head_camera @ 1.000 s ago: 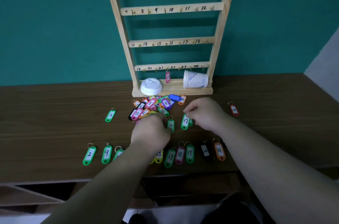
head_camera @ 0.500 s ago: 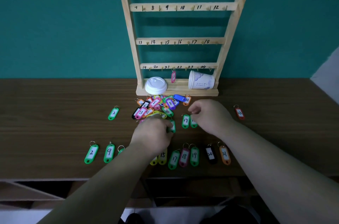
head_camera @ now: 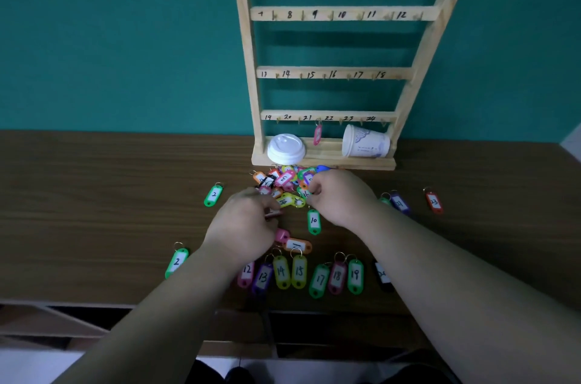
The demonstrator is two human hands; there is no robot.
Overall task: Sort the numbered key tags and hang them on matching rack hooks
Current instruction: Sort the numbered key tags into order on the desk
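A pile of coloured numbered key tags (head_camera: 284, 181) lies in front of the wooden rack (head_camera: 330, 73), whose bars carry hooks numbered 7 to 24. One pink tag (head_camera: 318, 135) hangs on the bottom bar by hook 21. My left hand (head_camera: 245, 223) reaches into the pile's near left edge with curled fingers, which hide what they hold. My right hand (head_camera: 341, 195) pinches at a green tag (head_camera: 305, 193) on the pile's right side. A green tag 10 (head_camera: 313, 220) lies between my hands. A row of tags 12 to 20 (head_camera: 298, 272) lines the near edge.
A white lid (head_camera: 285, 148) and a tipped paper cup (head_camera: 366, 142) rest on the rack's base. Two green tags marked 2 (head_camera: 177, 262) (head_camera: 213, 195) lie left. A purple tag (head_camera: 400, 203) and a red tag 23 (head_camera: 434, 202) lie right. An orange tag 1 (head_camera: 297, 245) lies by my left wrist.
Both hands have moved from the loose green tags up to the pile. Green tag 17 has left the middle; tag 10 lies alone there. My head has shifted left.
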